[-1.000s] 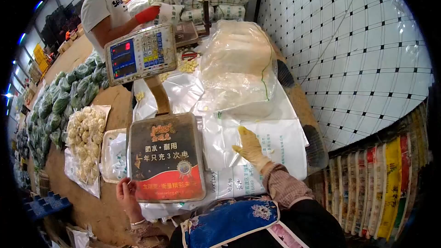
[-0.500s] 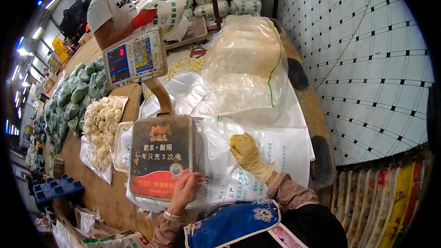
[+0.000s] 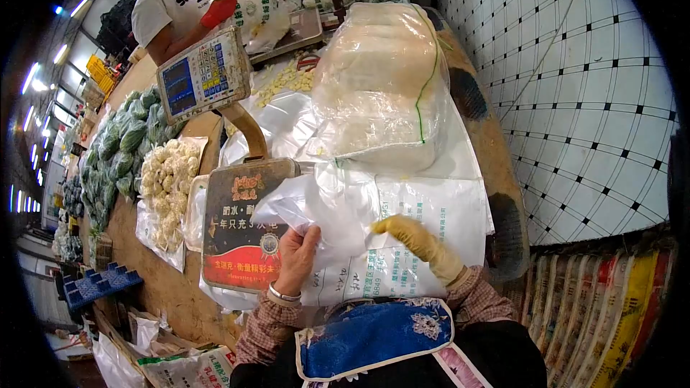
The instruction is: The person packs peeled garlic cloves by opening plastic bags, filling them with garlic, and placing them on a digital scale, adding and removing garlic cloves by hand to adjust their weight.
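Note:
My bare left hand (image 3: 295, 260) pinches the edge of a thin translucent plastic bag (image 3: 305, 201), thumb on top. The bag spreads over part of the platform scale (image 3: 241, 244) and hides some of its printed cover. My right hand (image 3: 424, 244), in a yellowish glove, has its fingers pressed together and pointing left, with the fingertips at the bag's right edge. Under both hands lies a white printed sheet (image 3: 460, 208). Beyond them rests a large clear bag (image 3: 384, 86) filled with pale, stacked packs.
The scale's display (image 3: 201, 75) stands on a post behind its platform. Left of it are a heap of pale bulbs (image 3: 169, 179) and green bagged vegetables (image 3: 129, 129). A person (image 3: 169, 11) with a red glove works at the back beside another scale. A tiled wall (image 3: 560, 100) bounds the right.
The translucent bag now spans the space between my hands and overlaps the scale. My left hand has taken hold of it; my right hand has turned leftward and its fingers have extended.

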A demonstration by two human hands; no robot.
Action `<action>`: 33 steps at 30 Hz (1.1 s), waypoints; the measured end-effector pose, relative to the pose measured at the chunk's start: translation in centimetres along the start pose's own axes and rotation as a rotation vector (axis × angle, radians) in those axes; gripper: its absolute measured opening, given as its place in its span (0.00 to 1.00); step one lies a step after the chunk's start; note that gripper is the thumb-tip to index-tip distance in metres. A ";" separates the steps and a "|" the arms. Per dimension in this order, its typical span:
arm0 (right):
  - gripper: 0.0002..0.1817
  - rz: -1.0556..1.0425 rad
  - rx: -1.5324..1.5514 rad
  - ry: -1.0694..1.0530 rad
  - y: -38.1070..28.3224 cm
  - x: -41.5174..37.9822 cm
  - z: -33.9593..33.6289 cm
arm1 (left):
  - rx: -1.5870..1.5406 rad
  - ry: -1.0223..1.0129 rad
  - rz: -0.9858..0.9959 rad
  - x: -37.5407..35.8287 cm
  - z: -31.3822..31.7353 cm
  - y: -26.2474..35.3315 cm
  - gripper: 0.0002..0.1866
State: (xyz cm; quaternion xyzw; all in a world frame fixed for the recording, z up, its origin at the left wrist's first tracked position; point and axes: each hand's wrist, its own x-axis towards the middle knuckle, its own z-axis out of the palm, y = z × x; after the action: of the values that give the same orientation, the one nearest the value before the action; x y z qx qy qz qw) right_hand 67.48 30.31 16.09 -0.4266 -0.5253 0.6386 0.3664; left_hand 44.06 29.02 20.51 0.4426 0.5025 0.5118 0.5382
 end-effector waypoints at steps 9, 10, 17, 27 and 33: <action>0.09 0.023 0.386 -0.078 0.4 2.5 4.2 | 0.570 0.150 0.265 -0.1 -1.4 -0.5 0.08; 0.07 0.004 0.383 0.014 -0.2 2.5 4.2 | 0.459 0.210 0.204 0.0 -1.8 -0.4 0.08; 0.10 -0.011 0.188 0.119 -0.2 1.9 7.9 | 0.370 -0.176 -0.002 -1.5 0.9 1.0 0.06; 0.06 -0.079 0.226 0.054 0.9 1.3 10.7 | 0.235 -0.507 -0.066 -2.3 -2.8 0.2 0.06; 0.07 -0.062 -0.009 0.206 2.0 3.8 8.7 | 0.348 -0.028 0.222 -2.0 -8.4 0.9 0.04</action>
State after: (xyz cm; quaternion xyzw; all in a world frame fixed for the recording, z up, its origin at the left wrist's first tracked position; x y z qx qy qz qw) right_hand 57.92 30.29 14.28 -0.4753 -0.5007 0.5773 0.4360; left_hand 35.71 26.80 20.68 0.5888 0.5240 0.4671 0.4007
